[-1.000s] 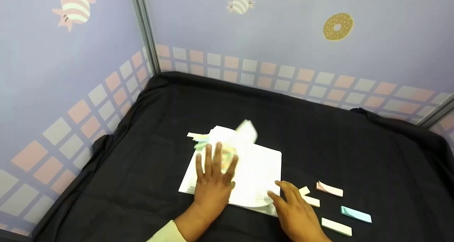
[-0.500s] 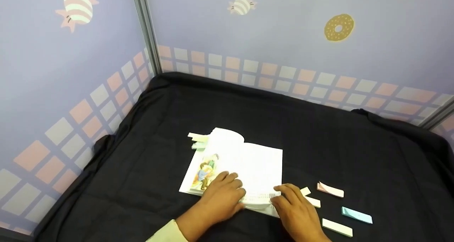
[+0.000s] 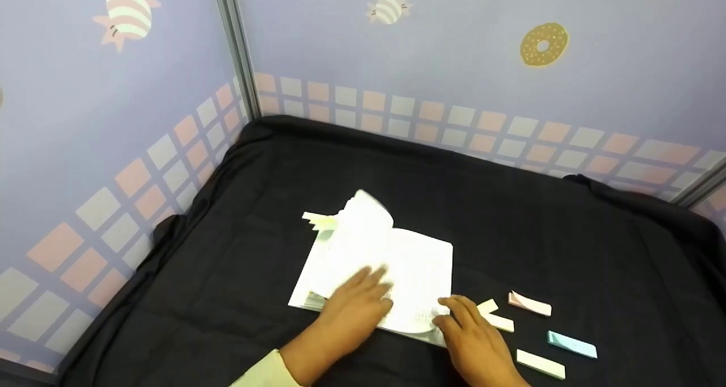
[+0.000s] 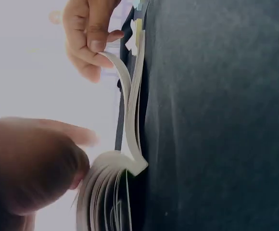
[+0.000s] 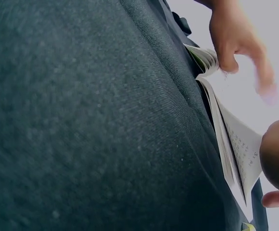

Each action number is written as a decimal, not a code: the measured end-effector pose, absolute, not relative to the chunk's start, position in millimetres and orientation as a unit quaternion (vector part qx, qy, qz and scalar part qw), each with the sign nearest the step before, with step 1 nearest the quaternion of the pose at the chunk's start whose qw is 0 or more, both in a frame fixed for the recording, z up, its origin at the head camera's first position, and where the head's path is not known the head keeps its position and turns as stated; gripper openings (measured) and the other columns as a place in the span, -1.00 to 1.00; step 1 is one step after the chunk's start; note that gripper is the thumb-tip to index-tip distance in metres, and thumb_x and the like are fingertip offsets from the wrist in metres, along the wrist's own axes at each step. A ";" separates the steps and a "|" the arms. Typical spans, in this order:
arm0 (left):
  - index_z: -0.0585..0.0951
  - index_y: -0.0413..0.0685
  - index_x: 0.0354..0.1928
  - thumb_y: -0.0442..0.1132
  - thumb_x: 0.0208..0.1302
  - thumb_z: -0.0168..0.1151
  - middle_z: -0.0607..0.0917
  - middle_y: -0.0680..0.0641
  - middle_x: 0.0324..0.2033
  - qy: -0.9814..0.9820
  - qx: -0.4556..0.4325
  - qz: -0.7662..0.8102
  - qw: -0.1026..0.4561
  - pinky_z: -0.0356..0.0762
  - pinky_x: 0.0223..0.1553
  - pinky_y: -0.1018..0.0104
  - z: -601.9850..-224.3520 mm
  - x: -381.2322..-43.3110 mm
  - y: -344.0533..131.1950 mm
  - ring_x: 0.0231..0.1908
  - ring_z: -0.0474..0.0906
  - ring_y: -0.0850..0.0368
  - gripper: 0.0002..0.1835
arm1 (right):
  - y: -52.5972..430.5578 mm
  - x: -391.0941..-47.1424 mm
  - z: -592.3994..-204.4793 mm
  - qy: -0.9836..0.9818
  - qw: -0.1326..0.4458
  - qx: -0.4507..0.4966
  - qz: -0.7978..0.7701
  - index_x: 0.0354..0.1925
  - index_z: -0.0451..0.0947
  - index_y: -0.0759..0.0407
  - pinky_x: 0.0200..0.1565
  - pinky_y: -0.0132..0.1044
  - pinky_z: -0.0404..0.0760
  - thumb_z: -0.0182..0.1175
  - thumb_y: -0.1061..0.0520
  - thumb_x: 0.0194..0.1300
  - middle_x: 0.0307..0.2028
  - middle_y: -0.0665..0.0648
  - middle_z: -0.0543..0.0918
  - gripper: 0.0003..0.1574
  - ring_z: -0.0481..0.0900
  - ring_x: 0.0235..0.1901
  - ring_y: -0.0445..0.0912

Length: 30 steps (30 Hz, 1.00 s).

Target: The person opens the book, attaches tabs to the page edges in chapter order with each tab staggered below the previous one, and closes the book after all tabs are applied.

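An open book (image 3: 422, 268) lies on black cloth, a page standing curled up at its far left. Pale sticky tabs (image 3: 321, 222) stick out from its left edge. My left hand (image 3: 353, 313) is over the lower middle of the book, fingers extended and a little blurred across the left page. At the lower right corner, my right hand (image 3: 477, 339) pinches a bundle of pages between thumb and fingers. Those pages (image 4: 122, 77) bend upward to that hand in the left wrist view, apart from the pages beneath. Printed text shows on the lifted page (image 5: 247, 151) in the right wrist view.
Right of the book lie pads of sticky tabs: a pink pad (image 3: 530, 303), a blue pad (image 3: 572, 345), a pale pad (image 3: 540, 365) and a yellowish pad (image 3: 501, 323) partly behind my right hand. Patterned wall panels (image 3: 397, 46) stand behind the black cloth (image 3: 227, 262).
My left hand has drawn back from flat on the left page to the lower middle. Pages have turned over to the left, covering a coloured picture. The right hand stays at the corner.
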<state>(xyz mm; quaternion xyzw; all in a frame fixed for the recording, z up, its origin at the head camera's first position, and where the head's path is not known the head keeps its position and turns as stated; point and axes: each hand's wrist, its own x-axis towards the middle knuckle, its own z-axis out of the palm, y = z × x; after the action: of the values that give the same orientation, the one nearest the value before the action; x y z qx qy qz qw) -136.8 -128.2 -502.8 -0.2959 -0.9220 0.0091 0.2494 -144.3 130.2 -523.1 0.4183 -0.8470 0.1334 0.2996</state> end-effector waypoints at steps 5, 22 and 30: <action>0.59 0.10 -0.35 0.09 0.08 0.25 0.58 0.07 -0.28 -0.937 -0.305 0.003 0.168 0.20 0.20 0.03 -505.5 -133.2 -124.1 0.05 0.41 0.02 -0.75 | 129.5 -145.3 -520.3 -0.837 0.320 0.421 0.143 -0.38 0.54 0.06 -0.18 -0.28 0.55 -0.18 0.05 0.45 -0.07 0.10 0.57 -0.61 0.50 -0.03 0.02; 0.07 0.08 0.42 -0.33 -0.09 0.22 0.13 -0.38 0.31 -0.909 -0.165 -0.091 0.372 0.07 0.22 -0.20 -506.3 -141.2 -128.7 0.29 0.08 -0.34 -0.06 | 129.1 -145.4 -517.1 -0.860 0.300 0.388 0.137 0.08 0.55 0.03 -0.23 -0.15 0.59 -0.25 -0.08 0.47 0.10 0.18 0.46 -0.49 0.42 0.07 0.07; 0.65 0.13 -0.21 -0.20 0.09 0.27 0.44 -0.02 0.22 -0.934 -0.285 0.028 0.212 -0.10 0.32 -0.06 -499.3 -134.3 -128.2 0.36 0.05 -0.11 -0.81 | 129.3 -146.1 -520.8 -0.844 0.304 0.421 0.135 -0.33 0.57 0.05 -0.18 -0.22 0.57 -0.27 0.06 0.46 -0.05 0.11 0.56 -0.53 0.49 -0.02 0.05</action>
<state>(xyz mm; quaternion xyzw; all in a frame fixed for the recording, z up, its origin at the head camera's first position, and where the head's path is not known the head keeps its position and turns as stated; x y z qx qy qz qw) -134.3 -128.2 -499.3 -0.2851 -0.9342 0.0279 0.2125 -146.1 129.3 -520.8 0.4206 -0.8442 0.1346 0.3037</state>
